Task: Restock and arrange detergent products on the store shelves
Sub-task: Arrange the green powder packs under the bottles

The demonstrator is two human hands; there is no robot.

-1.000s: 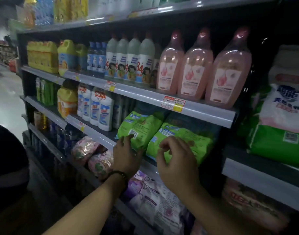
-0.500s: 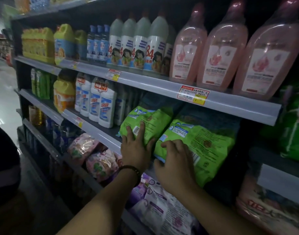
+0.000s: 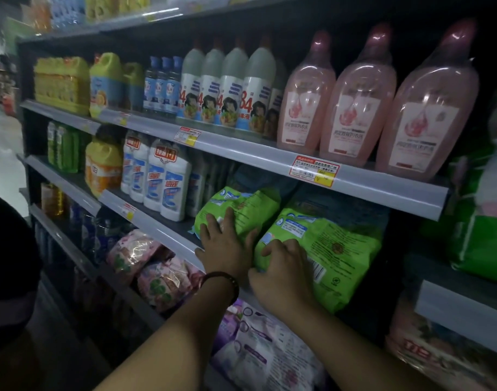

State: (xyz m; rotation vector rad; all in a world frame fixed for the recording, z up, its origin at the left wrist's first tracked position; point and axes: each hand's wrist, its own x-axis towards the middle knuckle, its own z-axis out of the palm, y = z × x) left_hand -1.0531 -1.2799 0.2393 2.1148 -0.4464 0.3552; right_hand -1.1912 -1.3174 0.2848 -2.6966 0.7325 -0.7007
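**Position.** Two green detergent bags lie on the shelf under the red-and-yellow price label (image 3: 313,172). The left green bag (image 3: 241,204) is below and left of the label. The right green bag (image 3: 334,249) is directly below it, and its near end appears to hang past the shelf rail (image 3: 162,235). The hands cover the seam between the bags, so contact between them cannot be confirmed.

**Hands.** The left hand (image 3: 227,246) lies flat on the left green bag with its fingers straight and slightly spread, pressing. The right hand (image 3: 284,272) has its fingers curled over the near left edge of the right green bag.

**Hazards (judgement).**
- If the right green bag is released while it overhangs, it may slide onto the lilac bags (image 3: 258,348) far below the label.
- The bags are soft, so force applied at one corner is likely to skew them rather than seat them.
- Pushing the left green bag sideways may topple the white bottles (image 3: 168,179) left of the label.
- Lifting either bag high risks striking the rail that carries the label and shaking the pink bottles (image 3: 354,103) above it.
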